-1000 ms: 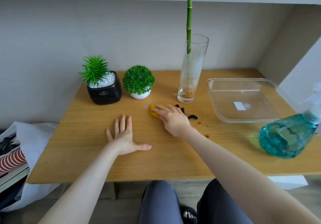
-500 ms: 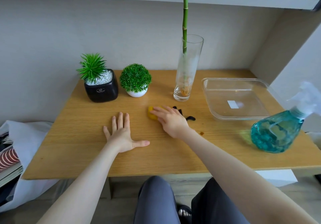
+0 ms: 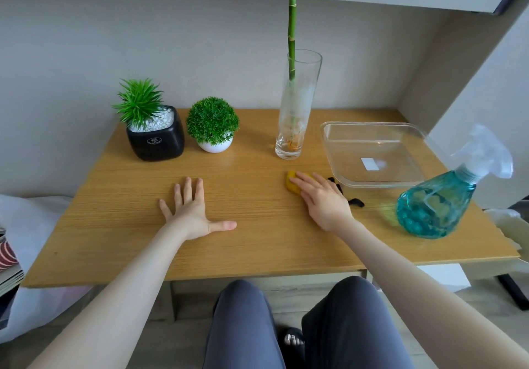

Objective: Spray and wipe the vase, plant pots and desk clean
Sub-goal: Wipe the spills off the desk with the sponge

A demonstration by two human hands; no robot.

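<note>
A person sits at a wooden tabletop, seen from above, both bare arms reaching forward. The right hand lies flat on a yellow cloth, fingers straight and pressing it to the wood; it is not curled round the cloth. The left hand rests palm down with fingers spread, holding nothing, well apart from the right hand.

At the back stand a black pot with a spiky plant, a white pot with a round bush just beside it, and farther right a tall glass vase holding a green stalk. The cloth is in front of the vase, near it but not touching. A clear tray lies to the right, and a blue spray bottle stands at the right front edge. Small dark bits lie on the wood just beside the right hand.

The step in hand appears to be wiping the tabletop. To do it well, keep the palm flat and the pressure even, sweep in overlapping strokes along the grain, and gather the dark bits into the cloth instead of scattering them. Steer clear of the vase, which is tall, narrow and likely to tip if nudged. The left hand can steady the body.
</note>
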